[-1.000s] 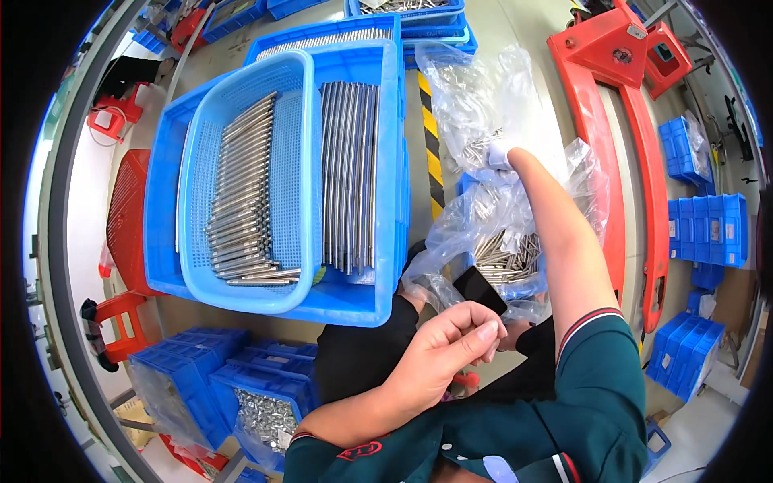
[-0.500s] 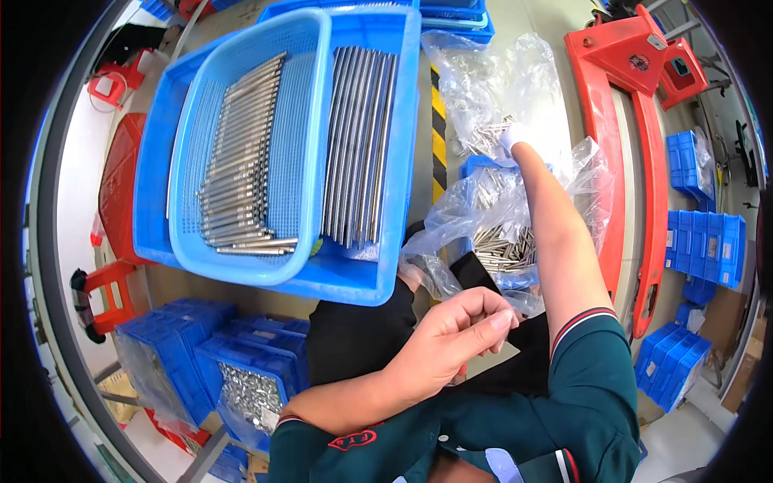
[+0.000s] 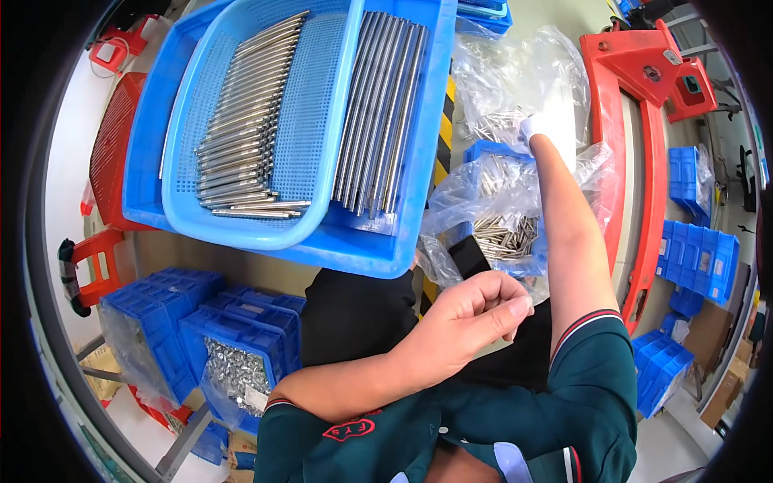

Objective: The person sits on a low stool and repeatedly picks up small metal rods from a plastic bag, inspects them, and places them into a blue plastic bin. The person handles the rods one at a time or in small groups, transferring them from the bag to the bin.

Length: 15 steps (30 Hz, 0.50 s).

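Pins [image 3: 495,125] lie ahead of the person, to the right of the big bin, some spilling about in clear plastic beside the right hand, more heaped nearer the body.

Largest is the red pallet jack [image 3: 632,60], its forks running down the right side past the pins. The blue bin [image 3: 378,262] fills the upper left, tilted in this wide view. Next come the blue crates: one stack [image 3: 699,259] beyond the jack on the right, another pair [image 3: 157,314] low on the left. Inside the bin sits the lighter blue basket [image 3: 310,105], its mesh wall toward the left.

Smaller again are the clear bags [image 3: 515,72], crumpled around and over the pins. Long rods [image 3: 382,113] lie side by side in the bin, to the right of the basket; shorter rods [image 3: 250,121] form a slanting row inside the basket.

The left hand [image 3: 475,322] is curled narrow before the chest, thumb close to the bent fingers. The right hand [image 3: 530,126] reaches far out to the pins at the bag; bright and small, its grip cannot be told. A black slab [image 3: 467,256] lies near the nearer heap. Tiny metal parts [image 3: 237,374] fill a left crate.
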Tool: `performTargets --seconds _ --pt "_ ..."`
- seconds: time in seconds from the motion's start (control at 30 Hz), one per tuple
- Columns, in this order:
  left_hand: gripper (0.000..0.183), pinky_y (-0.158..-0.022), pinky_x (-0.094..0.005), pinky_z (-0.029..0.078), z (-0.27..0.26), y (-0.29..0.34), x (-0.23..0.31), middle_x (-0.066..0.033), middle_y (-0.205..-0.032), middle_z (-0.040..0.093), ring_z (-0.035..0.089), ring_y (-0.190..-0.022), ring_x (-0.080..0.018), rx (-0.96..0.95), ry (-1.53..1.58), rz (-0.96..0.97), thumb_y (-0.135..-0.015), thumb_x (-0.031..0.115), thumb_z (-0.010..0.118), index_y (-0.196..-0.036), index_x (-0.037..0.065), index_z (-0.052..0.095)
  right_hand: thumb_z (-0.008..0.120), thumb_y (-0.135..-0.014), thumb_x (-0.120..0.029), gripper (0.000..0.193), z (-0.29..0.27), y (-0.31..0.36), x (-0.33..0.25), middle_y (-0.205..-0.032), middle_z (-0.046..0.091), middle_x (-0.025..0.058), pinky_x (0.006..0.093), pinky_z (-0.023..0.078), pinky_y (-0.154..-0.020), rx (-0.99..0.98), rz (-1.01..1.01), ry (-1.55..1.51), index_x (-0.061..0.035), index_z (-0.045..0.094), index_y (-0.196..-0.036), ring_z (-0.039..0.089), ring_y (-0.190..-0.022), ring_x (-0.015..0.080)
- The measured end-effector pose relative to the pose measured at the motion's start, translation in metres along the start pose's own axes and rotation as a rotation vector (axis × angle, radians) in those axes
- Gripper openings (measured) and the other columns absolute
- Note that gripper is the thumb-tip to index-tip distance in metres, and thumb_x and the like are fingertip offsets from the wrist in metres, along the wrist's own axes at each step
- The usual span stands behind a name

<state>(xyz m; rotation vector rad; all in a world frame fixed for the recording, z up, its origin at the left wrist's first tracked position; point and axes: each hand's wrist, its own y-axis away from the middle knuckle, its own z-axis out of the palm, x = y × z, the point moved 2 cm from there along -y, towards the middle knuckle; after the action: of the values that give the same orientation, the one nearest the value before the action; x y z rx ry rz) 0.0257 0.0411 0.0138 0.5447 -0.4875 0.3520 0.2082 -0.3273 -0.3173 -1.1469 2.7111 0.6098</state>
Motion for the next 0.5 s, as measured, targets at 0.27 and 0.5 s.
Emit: performTargets --seconds 0.27,0.5 --pt "0.020 -0.065 -0.0219 0.039 0.001 -0.002 -0.004 -0.0016 -0.077 0.054 0.048 -0.068 -0.0083 0.051 0.001 0.073 -0.093 0.020 0.053 -0.094 0.001 0.058 0.053 -0.087 -0.017 0.024 -0.151 0.144 -0.041 -0.072 0.063 0.0065 0.0236 0.044 -0.050 -0.144 -0.261 -0.771 -0.0015 0.062 -0.103 0.058 -0.058 0.0104" --pt "0.020 -0.061 -0.0213 0.038 -0.001 -0.007 -0.005 -0.0018 -0.072 0.055 0.047 -0.064 -0.0079 0.106 0.026 0.209 -0.094 0.019 0.051 -0.094 0.000 0.059 0.052 -0.083 -0.018 0.024 -0.190 0.236 0.023 -0.073 0.066 0.0072 0.0228 0.047 -0.049 -0.952 -0.378 -0.369 -0.0016 0.063 -0.098 0.063 -0.058 0.0132"
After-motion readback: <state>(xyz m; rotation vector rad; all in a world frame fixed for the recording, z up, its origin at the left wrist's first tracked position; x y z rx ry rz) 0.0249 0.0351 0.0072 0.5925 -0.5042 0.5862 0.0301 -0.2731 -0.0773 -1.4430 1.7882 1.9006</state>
